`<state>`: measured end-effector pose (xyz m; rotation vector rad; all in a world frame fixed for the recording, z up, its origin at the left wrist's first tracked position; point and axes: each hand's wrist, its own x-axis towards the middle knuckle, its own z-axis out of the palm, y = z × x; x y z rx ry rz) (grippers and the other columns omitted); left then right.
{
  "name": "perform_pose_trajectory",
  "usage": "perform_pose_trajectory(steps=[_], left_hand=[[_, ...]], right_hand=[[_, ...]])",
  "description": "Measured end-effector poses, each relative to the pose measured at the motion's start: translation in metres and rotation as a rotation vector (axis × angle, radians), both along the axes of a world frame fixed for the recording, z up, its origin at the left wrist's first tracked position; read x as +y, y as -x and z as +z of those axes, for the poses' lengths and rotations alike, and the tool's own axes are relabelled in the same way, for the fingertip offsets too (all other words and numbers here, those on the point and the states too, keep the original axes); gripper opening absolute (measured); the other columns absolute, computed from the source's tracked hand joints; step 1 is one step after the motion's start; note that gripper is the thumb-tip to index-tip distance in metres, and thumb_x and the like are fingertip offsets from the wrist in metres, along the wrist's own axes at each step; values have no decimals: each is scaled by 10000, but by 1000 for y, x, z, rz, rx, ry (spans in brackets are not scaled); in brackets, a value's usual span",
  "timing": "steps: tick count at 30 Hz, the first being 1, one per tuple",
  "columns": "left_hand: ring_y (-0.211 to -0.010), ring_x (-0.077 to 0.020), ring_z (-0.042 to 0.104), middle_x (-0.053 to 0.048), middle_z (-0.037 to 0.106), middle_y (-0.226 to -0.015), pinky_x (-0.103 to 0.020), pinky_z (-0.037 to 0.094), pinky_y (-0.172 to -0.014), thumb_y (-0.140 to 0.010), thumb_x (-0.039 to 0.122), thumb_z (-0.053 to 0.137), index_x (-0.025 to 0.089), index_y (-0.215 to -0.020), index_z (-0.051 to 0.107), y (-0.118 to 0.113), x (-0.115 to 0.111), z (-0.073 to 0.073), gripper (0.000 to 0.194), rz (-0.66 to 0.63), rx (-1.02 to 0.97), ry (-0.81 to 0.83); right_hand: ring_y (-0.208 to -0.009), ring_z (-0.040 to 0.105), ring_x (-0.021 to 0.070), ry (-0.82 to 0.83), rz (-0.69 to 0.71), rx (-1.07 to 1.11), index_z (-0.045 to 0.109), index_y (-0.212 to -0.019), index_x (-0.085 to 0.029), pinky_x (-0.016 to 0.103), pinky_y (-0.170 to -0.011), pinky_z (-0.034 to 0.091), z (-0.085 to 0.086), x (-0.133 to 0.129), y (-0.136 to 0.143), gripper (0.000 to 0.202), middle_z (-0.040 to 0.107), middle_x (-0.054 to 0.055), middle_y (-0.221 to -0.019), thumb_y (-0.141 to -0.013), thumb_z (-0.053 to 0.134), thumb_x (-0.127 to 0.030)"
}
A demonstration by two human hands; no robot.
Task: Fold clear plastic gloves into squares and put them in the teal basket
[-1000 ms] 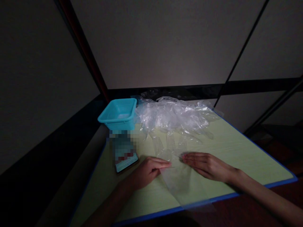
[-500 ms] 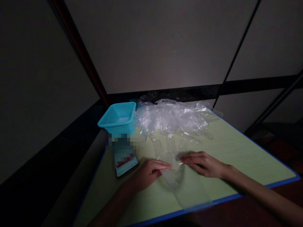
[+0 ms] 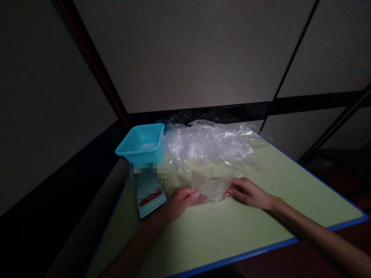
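Clear plastic glove (image 3: 213, 187): stretched between the two hands at the middle of the near half of the desk (image 3: 301, 197), its film raised and blurred, so the folds are hard to read; being so thin, it could crease crookedly if one side were pulled harder than the other.

Left hand (image 3: 181, 200): thumb and fingers pinched on the lower left of the film; a slack pinch might let that corner slip, a hard tug might tear it.

Right hand (image 3: 252, 195): grip closed on the right edge, fingertips partly veiled by the film; uneven height between the hands would probably skew the fold.

Glove's far end: close to, perhaps touching, the loose plastic pile (image 3: 211, 144); I cannot tell which; if they touch, static or a snag could drag another piece along.

Plastic pile: heaped loosely across the back of the desk, some of it hanging past the edge; a careless pull or draught could slide pieces off.

Phone (image 3: 152, 204): lying just beside the left forearm, its upper part pixelated; a wide sweep of that arm might nudge it.

Blue basin (image 3: 146, 157): at the left rear corner, beside the pile; a knock there could tip it, being so near the edge.
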<state>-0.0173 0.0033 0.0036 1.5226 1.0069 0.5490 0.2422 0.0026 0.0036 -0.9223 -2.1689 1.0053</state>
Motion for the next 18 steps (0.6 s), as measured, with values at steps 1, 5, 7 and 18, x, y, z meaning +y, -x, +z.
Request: perform_pose_trajectory(steps=[1,5,7,18], left_hand=[[-888,-240,643,-103,705,-956,-327,475,-792,-744,556,548,125,-874,687,0,1,1,472,-8,-32,35],[-896,-247,655,-132,694,-986,-359,489,-786,-704,589,592,129,-986,626,0,6,2,541,5,-116,147],[-887,-245,661,-115,699,-964,-366,491,-785,-697,572,618,143,-1058,590,1,7,0,561,29,-145,182],[-899,-256,657,-77,695,-899,-377,510,-765,-723,500,622,150,-1078,554,1,8,-4,504,140,-205,214]], right_hand=[[-583,562,128,5,-10,3,581,-945,-138,218,-486,422,-1,1,0,187,638,33,-714,-888,464,-272],[-672,580,126,96,-26,109,414,-1248,-158,224,-549,449,-5,2,2,392,653,69,-908,-873,474,-255],[-754,595,133,193,-30,202,314,-1327,-194,245,-611,471,-7,2,2,513,628,101,-1060,-854,501,-258],[-745,621,148,266,-277,352,268,-1366,-212,293,-640,507,-8,0,2,747,639,78,-984,-723,645,-254]])
